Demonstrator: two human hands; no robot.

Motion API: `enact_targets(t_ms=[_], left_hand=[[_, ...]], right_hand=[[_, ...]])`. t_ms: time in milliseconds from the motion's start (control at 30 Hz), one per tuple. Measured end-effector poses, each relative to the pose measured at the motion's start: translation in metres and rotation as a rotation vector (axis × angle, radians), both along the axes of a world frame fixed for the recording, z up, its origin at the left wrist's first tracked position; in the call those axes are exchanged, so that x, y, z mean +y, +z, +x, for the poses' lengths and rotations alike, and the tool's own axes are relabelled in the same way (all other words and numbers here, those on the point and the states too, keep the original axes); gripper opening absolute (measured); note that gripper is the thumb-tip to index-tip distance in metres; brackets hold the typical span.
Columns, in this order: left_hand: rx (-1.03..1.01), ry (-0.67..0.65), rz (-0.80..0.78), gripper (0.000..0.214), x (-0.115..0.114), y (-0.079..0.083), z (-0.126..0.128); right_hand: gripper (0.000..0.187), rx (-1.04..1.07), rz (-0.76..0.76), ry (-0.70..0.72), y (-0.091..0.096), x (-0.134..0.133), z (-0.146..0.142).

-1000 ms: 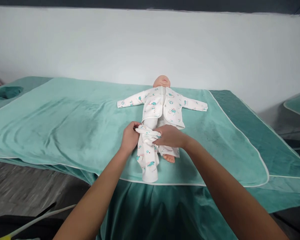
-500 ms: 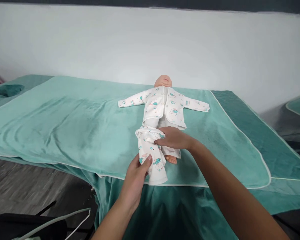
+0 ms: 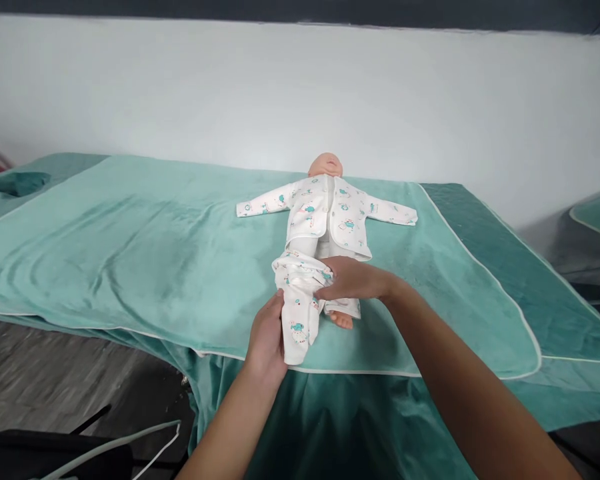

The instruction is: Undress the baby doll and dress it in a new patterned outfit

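A baby doll [image 3: 326, 164] lies on its back with its head toward the wall, in a white printed jacket [image 3: 350, 217] whose front hangs partly apart. White printed baby pants [image 3: 297, 323] are bunched around its leg on the left. My right hand [image 3: 353, 278] grips their gathered upper part, thumb toward the fabric. Along the left edge of the hanging pant leg, my left hand [image 3: 267, 333] is closed on the cloth, its fingers partly hidden. One bare foot [image 3: 341, 320] shows from the other pant leg; the foot inside the held leg is hidden.
A light green blanket [image 3: 170, 267] with white piping covers the table, over a darker green cloth [image 3: 350, 413] that drapes down the front. A white wall [image 3: 180, 93] stands behind. A black object with a pale cord [image 3: 115, 443] sits at lower left.
The lower pant leg has swung left and narrowed. My left thumb has left the front of the cloth, and that hand now lies along its side. My right hand stays nearly in place.
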State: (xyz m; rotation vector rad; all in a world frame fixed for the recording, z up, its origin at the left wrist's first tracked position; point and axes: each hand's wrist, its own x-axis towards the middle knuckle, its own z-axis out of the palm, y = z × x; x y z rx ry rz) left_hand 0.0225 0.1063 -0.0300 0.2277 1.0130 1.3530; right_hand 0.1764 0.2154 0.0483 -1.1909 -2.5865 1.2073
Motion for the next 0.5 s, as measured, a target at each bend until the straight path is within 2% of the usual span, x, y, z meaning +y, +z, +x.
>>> enact_targets(t_ms=[100, 300, 400, 500], left_hand=[[-0.039, -0.01, 0.027, 0.032, -0.01, -0.003, 0.007], [-0.183, -0.1, 0.101, 0.043, -0.048, -0.005, 0.013], [-0.171, -0.138, 0.085, 0.051, -0.05, -0.006, 0.011], [-0.115, -0.136, 0.025, 0.049, -0.044, -0.007, 0.006]], right_hand=[[0.026, 0.044, -0.022, 0.01, -0.002, 0.001, 0.004], [0.037, 0.05, -0.037, 0.0, -0.003, 0.0, 0.008], [0.042, 0.089, -0.08, -0.001, -0.003, 0.0, 0.008], [0.046, 0.15, -0.117, -0.011, -0.006, -0.002, 0.008]])
